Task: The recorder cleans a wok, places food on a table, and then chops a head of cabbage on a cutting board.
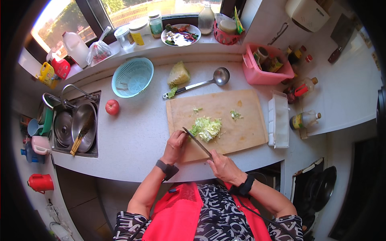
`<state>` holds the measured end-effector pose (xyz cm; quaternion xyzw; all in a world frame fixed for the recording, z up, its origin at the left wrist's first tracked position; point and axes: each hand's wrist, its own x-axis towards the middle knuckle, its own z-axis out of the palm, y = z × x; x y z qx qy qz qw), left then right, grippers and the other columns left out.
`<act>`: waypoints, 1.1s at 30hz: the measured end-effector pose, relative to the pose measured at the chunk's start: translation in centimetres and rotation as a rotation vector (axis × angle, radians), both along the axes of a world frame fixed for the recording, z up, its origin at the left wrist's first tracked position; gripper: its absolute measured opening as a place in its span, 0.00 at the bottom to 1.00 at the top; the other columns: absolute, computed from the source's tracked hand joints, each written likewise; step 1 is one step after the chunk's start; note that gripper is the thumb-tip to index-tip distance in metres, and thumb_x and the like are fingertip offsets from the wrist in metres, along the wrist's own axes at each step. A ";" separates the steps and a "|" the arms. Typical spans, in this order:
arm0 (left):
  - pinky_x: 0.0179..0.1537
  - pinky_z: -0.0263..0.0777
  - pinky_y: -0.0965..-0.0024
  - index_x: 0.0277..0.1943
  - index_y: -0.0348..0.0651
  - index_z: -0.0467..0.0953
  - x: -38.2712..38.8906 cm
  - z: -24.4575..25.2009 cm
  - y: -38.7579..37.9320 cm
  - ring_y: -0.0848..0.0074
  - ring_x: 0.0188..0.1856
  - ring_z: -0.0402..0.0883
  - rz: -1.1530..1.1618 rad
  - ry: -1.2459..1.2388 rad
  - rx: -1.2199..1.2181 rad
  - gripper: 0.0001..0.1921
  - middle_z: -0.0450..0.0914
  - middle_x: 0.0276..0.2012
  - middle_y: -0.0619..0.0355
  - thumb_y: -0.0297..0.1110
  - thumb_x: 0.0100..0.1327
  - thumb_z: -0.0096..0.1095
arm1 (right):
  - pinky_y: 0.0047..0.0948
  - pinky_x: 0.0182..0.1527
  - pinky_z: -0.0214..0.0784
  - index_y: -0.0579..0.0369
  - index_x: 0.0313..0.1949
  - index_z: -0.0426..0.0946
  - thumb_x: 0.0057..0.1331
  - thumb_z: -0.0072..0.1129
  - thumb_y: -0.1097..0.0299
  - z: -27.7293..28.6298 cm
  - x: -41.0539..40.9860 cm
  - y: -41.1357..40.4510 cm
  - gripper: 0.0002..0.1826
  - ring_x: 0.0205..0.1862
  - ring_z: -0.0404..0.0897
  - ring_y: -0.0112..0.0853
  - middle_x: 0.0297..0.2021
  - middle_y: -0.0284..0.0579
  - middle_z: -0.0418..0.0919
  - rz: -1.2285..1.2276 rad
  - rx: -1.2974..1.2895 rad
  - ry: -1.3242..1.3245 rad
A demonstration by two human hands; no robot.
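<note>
My right hand [224,167] grips the handle of a kitchen knife [197,142], whose blade slants up and left over the left part of a wooden cutting board [244,132]. Against the blade's tip side, at the board's lower left, rests my left hand [175,146] with its fingers curled; whether it holds anything is hidden. A pile of shredded cabbage [207,129] lies just right of the blade, with small shreds farther up the board. Behind the board are a cut piece of cabbage [178,74] and a steel ladle [221,76].
A blue plastic colander [132,77] and a tomato [112,107] stand left of the board, near the sink [96,152]. To the right are a white plastic tray [279,120], a pink bin [262,79] and several bottles. A plate of food [181,42] sits on the windowsill.
</note>
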<state>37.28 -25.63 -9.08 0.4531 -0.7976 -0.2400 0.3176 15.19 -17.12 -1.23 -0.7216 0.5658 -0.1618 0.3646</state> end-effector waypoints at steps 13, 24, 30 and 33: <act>0.43 0.74 0.64 0.42 0.39 0.79 0.4 0.6 -0.1 0.59 0.43 0.77 -0.044 -0.008 -0.036 0.14 0.79 0.42 0.52 0.21 0.50 0.59 | 0.55 0.34 0.67 0.66 0.42 0.60 0.67 0.51 0.70 -0.8 0.9 -0.5 0.13 0.33 0.75 0.63 0.27 0.68 0.75 -0.004 0.025 -0.063; 0.41 0.73 0.63 0.37 0.37 0.76 -0.4 0.3 -0.6 0.59 0.39 0.78 -0.025 -0.042 -0.056 0.12 0.77 0.36 0.51 0.16 0.48 0.57 | 0.53 0.31 0.66 0.66 0.46 0.61 0.66 0.52 0.70 -1.2 0.5 -0.5 0.15 0.32 0.76 0.62 0.26 0.67 0.75 -0.070 -0.132 -0.117; 0.43 0.72 0.66 0.47 0.36 0.74 -2.6 -1.3 -6.4 0.59 0.42 0.77 0.070 0.141 0.045 0.18 0.74 0.43 0.48 0.13 0.52 0.51 | 0.53 0.31 0.67 0.61 0.53 0.62 0.66 0.53 0.70 2.3 -0.3 -1.2 0.18 0.33 0.76 0.62 0.30 0.68 0.75 -0.265 -0.104 -0.190; 0.51 0.70 0.60 0.52 0.37 0.73 -3.3 -1.5 -8.9 0.52 0.49 0.74 0.071 0.105 0.016 0.23 0.73 0.49 0.45 0.14 0.51 0.51 | 0.53 0.32 0.68 0.61 0.54 0.62 0.66 0.53 0.70 2.2 -2.2 -0.5 0.19 0.34 0.76 0.62 0.31 0.68 0.75 -0.398 -0.197 -0.117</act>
